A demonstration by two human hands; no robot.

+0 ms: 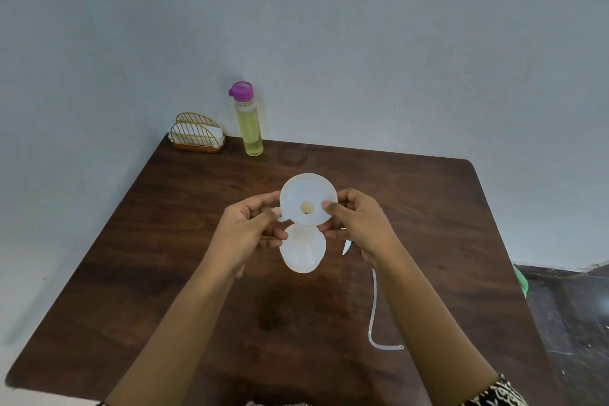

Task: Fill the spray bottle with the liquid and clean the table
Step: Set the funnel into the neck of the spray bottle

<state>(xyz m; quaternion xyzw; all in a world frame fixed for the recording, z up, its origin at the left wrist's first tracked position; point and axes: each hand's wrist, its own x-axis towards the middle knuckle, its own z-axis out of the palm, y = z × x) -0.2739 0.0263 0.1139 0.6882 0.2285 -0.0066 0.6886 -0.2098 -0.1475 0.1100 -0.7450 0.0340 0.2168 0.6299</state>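
A white funnel (308, 198) sits in the mouth of a translucent white spray bottle (303, 252), held over the middle of the dark wooden table (164, 257). My left hand (250, 227) grips the bottle's neck, and its thumb and forefinger touch the funnel's left rim. My right hand (359, 224) pinches the funnel's right rim, thumb inside the cone. A clear bottle of yellow liquid (249, 122) with a purple cap stands shut at the table's back edge. The spray head's clear dip tube (375, 306) lies on the table to the right; the head itself is mostly hidden under my right hand.
A gold wire napkin holder (197, 135) with white napkins stands at the back left corner, beside the liquid bottle. A pale wall rises directly behind the table. To the right, past the table's edge, are a dark floor and a green object (520, 280).
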